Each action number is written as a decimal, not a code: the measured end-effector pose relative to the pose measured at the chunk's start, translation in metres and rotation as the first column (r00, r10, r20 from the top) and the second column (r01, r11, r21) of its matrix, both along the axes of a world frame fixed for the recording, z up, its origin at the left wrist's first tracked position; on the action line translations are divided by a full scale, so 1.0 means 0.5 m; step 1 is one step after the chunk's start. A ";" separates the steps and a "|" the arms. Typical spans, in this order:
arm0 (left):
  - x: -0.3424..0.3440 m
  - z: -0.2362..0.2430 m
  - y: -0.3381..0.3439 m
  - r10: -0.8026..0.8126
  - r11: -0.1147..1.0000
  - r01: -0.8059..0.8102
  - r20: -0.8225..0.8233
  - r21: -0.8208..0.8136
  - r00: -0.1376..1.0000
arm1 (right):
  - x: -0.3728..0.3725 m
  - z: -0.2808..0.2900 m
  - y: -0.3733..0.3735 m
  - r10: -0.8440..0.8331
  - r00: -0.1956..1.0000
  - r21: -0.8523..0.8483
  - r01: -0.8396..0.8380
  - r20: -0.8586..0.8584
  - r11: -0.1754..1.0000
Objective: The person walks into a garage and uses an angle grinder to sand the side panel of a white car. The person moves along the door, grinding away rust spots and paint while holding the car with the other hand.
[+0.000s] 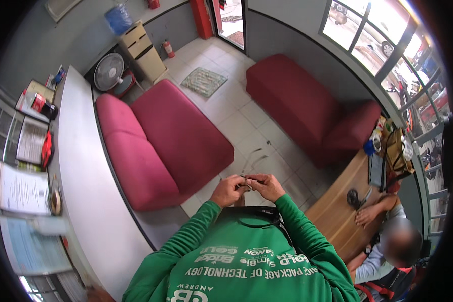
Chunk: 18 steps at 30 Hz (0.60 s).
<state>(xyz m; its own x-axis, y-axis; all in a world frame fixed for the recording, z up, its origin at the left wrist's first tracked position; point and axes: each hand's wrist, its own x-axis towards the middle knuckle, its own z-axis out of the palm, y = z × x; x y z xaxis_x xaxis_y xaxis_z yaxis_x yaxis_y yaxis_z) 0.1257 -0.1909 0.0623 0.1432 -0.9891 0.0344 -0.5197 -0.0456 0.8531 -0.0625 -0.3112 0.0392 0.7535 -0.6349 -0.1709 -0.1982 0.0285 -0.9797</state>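
Observation:
My left hand (225, 190) and my right hand (267, 187) meet in front of my green-sleeved body, fingers pinched together around a small, thin item that I cannot make out. A dark strap or cord (256, 219) lies at my waist just below them. Beyond my hands, a few thin pale strips (258, 162) show against the floor tiles; what they are is unclear.
Red sofas (178, 133) (294, 100) flank a tiled floor with a mat (203, 82). A long white counter (85, 201) holds framed papers at left. At right, a seated person's hand (366, 215) rests on a wooden desk (332, 206) near a black roll-like object (353, 198) and bags.

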 end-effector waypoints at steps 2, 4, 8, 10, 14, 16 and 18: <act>-0.013 -0.031 -0.137 -0.098 0.995 0.097 -0.032 -0.038 0.995 | -0.004 -0.007 -0.104 -0.080 0.997 0.076 0.081 -0.019 0.994; 0.028 -0.055 -0.282 -0.143 0.989 0.142 -0.043 -0.030 0.989 | 0.037 -0.013 -0.230 -0.162 0.986 0.135 0.155 0.039 0.979; 0.153 -0.106 -0.545 -0.120 0.988 0.119 0.003 -0.099 0.993 | 0.138 -0.013 -0.469 -0.361 0.932 0.190 0.362 -0.039 0.913; 0.238 -0.154 -0.657 -0.027 0.999 0.026 -0.022 -0.042 0.999 | 0.167 -0.022 -0.600 -0.455 0.888 0.201 0.457 -0.060 0.866; 0.491 -0.447 -0.771 0.171 0.954 -0.185 0.079 0.236 0.982 | 0.174 -0.103 -0.879 -0.514 0.847 0.163 0.530 -0.134 0.832; 0.600 -0.587 -0.701 0.403 0.809 -0.477 0.264 0.344 0.876 | 0.168 -0.170 -1.019 -0.527 0.827 0.092 0.550 -0.197 0.830; 0.693 -0.634 -0.639 0.291 0.653 -0.392 0.262 0.649 0.920 | 0.169 -0.240 -1.151 -0.540 0.799 -0.011 0.558 -0.265 0.830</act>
